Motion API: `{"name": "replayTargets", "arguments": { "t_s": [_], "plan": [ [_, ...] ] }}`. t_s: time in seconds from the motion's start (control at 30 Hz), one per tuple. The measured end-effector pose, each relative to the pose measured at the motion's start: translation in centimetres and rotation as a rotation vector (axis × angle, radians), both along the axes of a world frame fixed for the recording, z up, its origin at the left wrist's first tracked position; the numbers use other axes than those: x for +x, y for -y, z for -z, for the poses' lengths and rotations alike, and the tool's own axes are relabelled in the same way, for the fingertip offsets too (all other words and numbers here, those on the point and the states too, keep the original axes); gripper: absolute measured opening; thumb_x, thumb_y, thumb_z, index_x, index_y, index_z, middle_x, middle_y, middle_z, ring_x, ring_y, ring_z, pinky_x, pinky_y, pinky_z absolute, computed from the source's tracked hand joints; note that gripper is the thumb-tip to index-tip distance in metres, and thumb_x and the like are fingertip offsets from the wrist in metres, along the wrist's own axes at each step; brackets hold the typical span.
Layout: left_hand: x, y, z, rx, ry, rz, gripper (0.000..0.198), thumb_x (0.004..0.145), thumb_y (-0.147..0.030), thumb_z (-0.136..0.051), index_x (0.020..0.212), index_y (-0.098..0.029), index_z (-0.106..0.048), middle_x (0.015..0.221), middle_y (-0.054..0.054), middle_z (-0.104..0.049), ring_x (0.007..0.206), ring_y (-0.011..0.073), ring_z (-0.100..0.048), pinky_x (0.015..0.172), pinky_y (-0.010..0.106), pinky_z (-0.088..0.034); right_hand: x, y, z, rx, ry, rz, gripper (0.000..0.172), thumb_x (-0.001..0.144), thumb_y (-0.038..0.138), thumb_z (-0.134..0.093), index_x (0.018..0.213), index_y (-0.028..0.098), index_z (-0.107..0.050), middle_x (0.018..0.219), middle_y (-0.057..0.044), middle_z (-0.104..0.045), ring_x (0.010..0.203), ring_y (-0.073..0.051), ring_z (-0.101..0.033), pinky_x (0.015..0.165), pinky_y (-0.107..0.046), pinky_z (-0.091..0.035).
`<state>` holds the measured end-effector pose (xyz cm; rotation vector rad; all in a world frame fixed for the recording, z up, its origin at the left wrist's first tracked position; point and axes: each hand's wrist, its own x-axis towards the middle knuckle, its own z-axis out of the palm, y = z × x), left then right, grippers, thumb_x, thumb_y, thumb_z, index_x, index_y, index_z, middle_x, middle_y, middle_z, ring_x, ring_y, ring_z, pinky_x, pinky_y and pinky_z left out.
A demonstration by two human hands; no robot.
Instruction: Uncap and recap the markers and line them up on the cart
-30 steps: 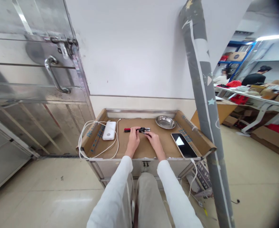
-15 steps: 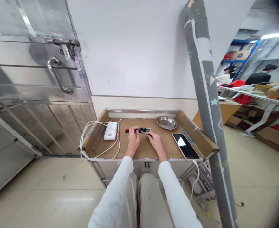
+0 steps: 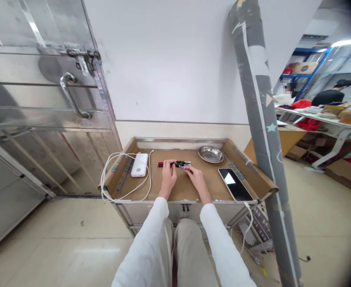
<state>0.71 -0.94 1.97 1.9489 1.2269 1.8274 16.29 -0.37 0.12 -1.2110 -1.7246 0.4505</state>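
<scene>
A dark pen (image 3: 180, 166) with a silvery end is held slantwise between my two hands, over a cardboard-lined tray top (image 3: 190, 191). My left hand (image 3: 168, 173) pinches its dark left part. The fingertips of my right hand (image 3: 195, 174) close on its silvery right end. Just behind, more pens (image 3: 185, 162) lie on the cardboard, dark with silvery tips. The red and black end of a pen (image 3: 160, 164) sticks out left of my left hand. My fingers hide the middle of these pens, so their exact number is unclear.
A white power bank (image 3: 139, 165) with a looped white cable (image 3: 105, 175) lies at left. At the back right sits a round metal dish (image 3: 210, 154), with a phone (image 3: 235, 184) nearer me. A tall grey roll (image 3: 262, 99) leans beside the cart. Two people are in the background.
The view has shifted very slightly. Both hands keep their grip on the pen, with barely any finger movement visible.
</scene>
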Motion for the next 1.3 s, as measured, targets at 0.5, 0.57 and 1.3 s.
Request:
{"name": "replayTargets", "arguments": {
  "t_s": [0.5, 0.57, 1.3],
  "plan": [
    [0.2, -0.6, 0.6, -0.052, -0.092, 0.029, 0.015, 0.092, -0.017, -0.040, 0.101, -0.019, -0.052, 0.097, 0.008, -0.056, 0.094, 0.0180, -0.056, 0.086, 0.035, -0.047, 0.5, 0.2, 0.3, 0.093, 0.024, 0.311, 0.033, 0.092, 0.036, -0.037, 0.098, 0.019, -0.065, 0.099, -0.010, -0.069, 0.089, -0.021, -0.063, 0.085, -0.033, -0.045],
    [0.3, -0.8, 1.0, -0.084, -0.181, 0.111, 0.014, 0.091, -0.015, -0.041, 0.099, -0.019, -0.052, 0.096, 0.007, -0.057, 0.092, 0.0171, -0.057, 0.085, 0.034, -0.048, 0.6, 0.2, 0.2, 0.101, 0.027, 0.354, 0.035, 0.093, 0.038, -0.036, 0.099, 0.019, -0.065, 0.098, -0.010, -0.069, 0.089, -0.022, -0.062, 0.085, -0.033, -0.045],
    [0.9, -1.5, 2.4, -0.157, -0.479, 0.142, 0.015, 0.082, -0.009, -0.046, 0.093, -0.019, -0.049, 0.097, 0.008, -0.052, 0.098, 0.0217, -0.053, 0.090, 0.042, -0.045, 0.2, -0.9, 1.5, 0.129, 0.300, 0.074, 0.022, 0.087, 0.021, -0.048, 0.089, 0.022, -0.069, 0.089, -0.007, -0.062, 0.087, -0.020, -0.055, 0.082, -0.035, -0.046]
  ]
}}
